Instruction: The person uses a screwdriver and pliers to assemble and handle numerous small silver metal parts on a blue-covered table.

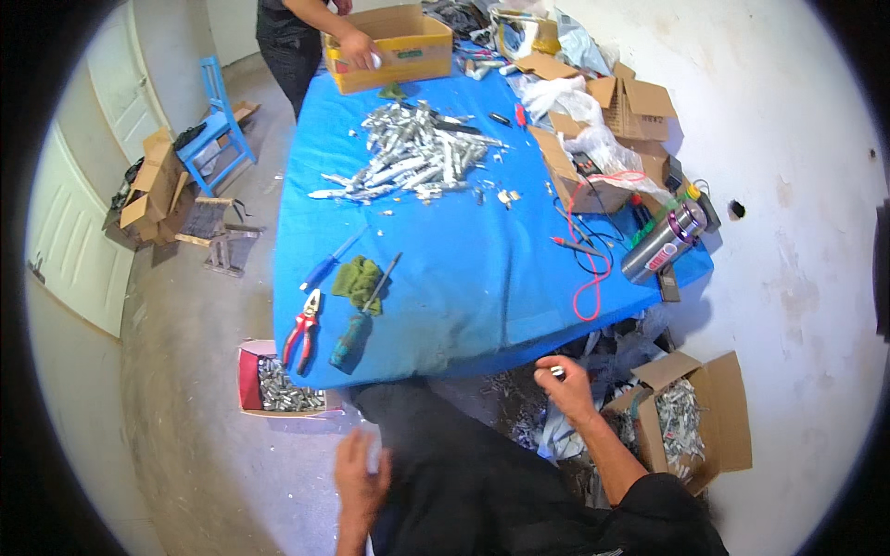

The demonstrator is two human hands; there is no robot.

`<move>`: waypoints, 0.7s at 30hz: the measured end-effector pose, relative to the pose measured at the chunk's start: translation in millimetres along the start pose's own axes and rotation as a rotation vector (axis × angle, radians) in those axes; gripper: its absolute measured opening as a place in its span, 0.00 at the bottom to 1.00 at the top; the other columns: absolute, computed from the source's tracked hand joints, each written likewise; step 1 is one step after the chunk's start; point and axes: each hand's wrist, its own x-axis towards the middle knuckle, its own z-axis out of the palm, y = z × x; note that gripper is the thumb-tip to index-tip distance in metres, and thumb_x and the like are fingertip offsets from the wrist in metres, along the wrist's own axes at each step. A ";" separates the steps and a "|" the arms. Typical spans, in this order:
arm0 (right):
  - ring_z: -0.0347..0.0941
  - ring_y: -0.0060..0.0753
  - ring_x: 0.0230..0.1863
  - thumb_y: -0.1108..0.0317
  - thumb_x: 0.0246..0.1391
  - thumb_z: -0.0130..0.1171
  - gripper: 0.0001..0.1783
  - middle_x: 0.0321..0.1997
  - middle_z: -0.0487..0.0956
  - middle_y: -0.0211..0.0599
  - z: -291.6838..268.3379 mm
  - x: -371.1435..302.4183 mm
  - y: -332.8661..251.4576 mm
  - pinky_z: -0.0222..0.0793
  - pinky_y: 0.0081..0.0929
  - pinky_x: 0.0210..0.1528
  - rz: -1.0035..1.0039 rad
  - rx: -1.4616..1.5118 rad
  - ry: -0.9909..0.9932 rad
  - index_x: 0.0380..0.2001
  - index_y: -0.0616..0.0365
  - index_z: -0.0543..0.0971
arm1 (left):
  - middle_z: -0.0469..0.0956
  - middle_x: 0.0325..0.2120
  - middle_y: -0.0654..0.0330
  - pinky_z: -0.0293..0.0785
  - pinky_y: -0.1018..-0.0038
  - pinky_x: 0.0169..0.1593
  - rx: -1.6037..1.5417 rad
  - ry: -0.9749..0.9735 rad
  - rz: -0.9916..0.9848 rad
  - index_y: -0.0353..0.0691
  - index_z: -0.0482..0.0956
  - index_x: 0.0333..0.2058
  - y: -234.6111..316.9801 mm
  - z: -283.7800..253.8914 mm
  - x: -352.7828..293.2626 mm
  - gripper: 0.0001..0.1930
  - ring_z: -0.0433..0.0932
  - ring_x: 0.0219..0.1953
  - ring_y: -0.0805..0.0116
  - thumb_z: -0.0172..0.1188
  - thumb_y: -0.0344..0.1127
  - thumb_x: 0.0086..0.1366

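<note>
The right bare hand hung just off the near edge of the blue cloth-covered worktop, toward its right corner, the forearm slanting forward and leftward from a black sleeve; thumb and fingers pinched a small pale piece. The left bare hand was farther back from that edge, nearer the left corner, its forearm upright, its blurred fingers raised and partly bent; a pale patch showed beside them, but whether they gripped anything could not be told. A long heap of silvery metal pieces lay across the worktop's far half. Red-handled pliers and a teal-handled screwdriver lay by the near left corner, a steel flask with a purple rim was by the near right one, and the worktop ran between them up to the heap. Below the left corner stood a red-sided cardboard box of small silvery pieces
</note>
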 end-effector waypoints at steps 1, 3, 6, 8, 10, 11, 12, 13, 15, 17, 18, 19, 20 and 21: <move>0.73 0.16 0.31 0.68 0.63 0.68 0.13 0.33 0.79 0.25 12.8 -7.7 -17.7 0.69 0.22 0.30 0.083 0.108 -0.091 0.49 0.61 0.84 | 0.80 0.57 0.40 0.77 0.51 0.62 -0.034 -0.032 0.057 0.34 0.81 0.54 24.4 2.9 11.0 0.23 0.79 0.58 0.39 0.74 0.31 0.61; 0.72 0.17 0.29 0.70 0.66 0.64 0.14 0.33 0.79 0.27 43.9 -16.8 -35.9 0.68 0.22 0.28 0.198 0.301 -0.260 0.52 0.62 0.81 | 0.80 0.57 0.43 0.78 0.54 0.61 -0.086 -0.086 0.138 0.36 0.82 0.53 58.0 7.2 24.7 0.23 0.81 0.57 0.42 0.75 0.31 0.60; 0.72 0.18 0.29 0.67 0.70 0.61 0.16 0.34 0.80 0.30 48.8 -17.5 -48.2 0.69 0.20 0.30 0.176 0.307 -0.332 0.56 0.62 0.80 | 0.82 0.55 0.46 0.81 0.56 0.58 -0.253 -0.126 0.233 0.37 0.83 0.51 84.5 29.6 34.9 0.20 0.82 0.55 0.45 0.76 0.33 0.61; 0.73 0.18 0.29 0.66 0.71 0.61 0.17 0.35 0.81 0.30 59.0 -13.0 -74.3 0.70 0.20 0.31 0.140 0.266 -0.368 0.57 0.63 0.80 | 0.83 0.54 0.48 0.81 0.57 0.56 -0.228 -0.136 0.229 0.38 0.83 0.51 78.2 18.0 35.4 0.19 0.83 0.53 0.46 0.74 0.33 0.63; 0.75 0.17 0.31 0.64 0.73 0.59 0.19 0.36 0.83 0.30 65.1 -9.2 -92.3 0.72 0.18 0.33 -0.009 0.098 -0.326 0.59 0.65 0.81 | 0.84 0.52 0.48 0.82 0.58 0.55 -0.273 -0.123 0.152 0.38 0.84 0.50 64.5 24.7 27.8 0.18 0.83 0.53 0.46 0.75 0.32 0.62; 0.75 0.16 0.31 0.64 0.73 0.60 0.19 0.37 0.83 0.29 66.2 -2.9 -91.1 0.72 0.19 0.34 -0.012 0.084 -0.325 0.59 0.65 0.81 | 0.86 0.49 0.48 0.83 0.58 0.53 -0.280 -0.107 0.111 0.37 0.86 0.47 62.7 18.4 30.4 0.15 0.85 0.50 0.47 0.74 0.31 0.62; 0.75 0.15 0.32 0.65 0.72 0.60 0.19 0.37 0.83 0.29 65.5 1.6 -90.7 0.73 0.19 0.34 -0.014 0.069 -0.325 0.59 0.65 0.82 | 0.86 0.47 0.49 0.83 0.59 0.53 -0.312 -0.085 0.102 0.36 0.86 0.46 55.6 21.9 29.7 0.14 0.85 0.49 0.47 0.74 0.31 0.63; 0.74 0.15 0.32 0.65 0.72 0.60 0.19 0.38 0.82 0.28 68.4 2.2 -95.0 0.73 0.19 0.35 -0.042 0.046 -0.306 0.59 0.65 0.82 | 0.87 0.46 0.49 0.83 0.59 0.52 -0.334 -0.063 0.087 0.36 0.86 0.46 47.9 20.9 27.7 0.13 0.86 0.48 0.47 0.73 0.30 0.63; 0.74 0.14 0.33 0.66 0.71 0.61 0.19 0.39 0.82 0.27 74.3 5.4 -105.3 0.73 0.19 0.35 -0.099 -0.005 -0.271 0.59 0.66 0.82 | 0.88 0.44 0.49 0.82 0.57 0.53 -0.414 -0.043 0.008 0.37 0.86 0.45 35.4 22.2 28.6 0.11 0.86 0.47 0.45 0.71 0.32 0.65; 0.74 0.14 0.34 0.66 0.70 0.63 0.19 0.40 0.82 0.26 83.5 8.9 -109.6 0.72 0.18 0.35 -0.115 0.065 -0.309 0.59 0.65 0.81 | 0.88 0.43 0.49 0.82 0.57 0.51 -0.447 -0.028 -0.049 0.36 0.87 0.44 27.9 15.0 33.9 0.10 0.86 0.46 0.45 0.70 0.31 0.65; 0.74 0.13 0.34 0.67 0.69 0.64 0.20 0.41 0.82 0.26 86.9 12.3 -111.0 0.72 0.18 0.35 -0.123 0.098 -0.328 0.59 0.65 0.81 | 0.88 0.42 0.49 0.82 0.57 0.50 -0.464 -0.020 -0.078 0.35 0.87 0.43 26.4 12.5 37.0 0.09 0.86 0.45 0.45 0.70 0.31 0.66; 0.74 0.13 0.35 0.68 0.68 0.65 0.20 0.41 0.82 0.26 92.9 16.0 -111.8 0.72 0.18 0.36 -0.143 0.107 -0.324 0.59 0.65 0.81 | 0.88 0.41 0.48 0.83 0.57 0.49 -0.479 0.002 -0.114 0.35 0.87 0.43 26.6 3.5 40.0 0.09 0.87 0.44 0.45 0.70 0.30 0.66; 0.74 0.13 0.36 0.69 0.68 0.66 0.20 0.41 0.82 0.26 98.4 21.2 -111.5 0.72 0.18 0.36 -0.163 0.115 -0.319 0.59 0.65 0.81 | 0.88 0.40 0.48 0.83 0.57 0.49 -0.481 -0.002 -0.138 0.35 0.87 0.43 23.4 0.5 41.3 0.09 0.87 0.44 0.44 0.70 0.30 0.66; 0.75 0.14 0.37 0.69 0.67 0.67 0.20 0.41 0.82 0.26 102.8 27.2 -111.1 0.71 0.18 0.37 -0.184 0.123 -0.315 0.58 0.65 0.81 | 0.88 0.40 0.48 0.82 0.57 0.49 -0.484 -0.006 -0.162 0.35 0.87 0.43 19.5 -2.2 42.4 0.09 0.87 0.44 0.44 0.70 0.30 0.66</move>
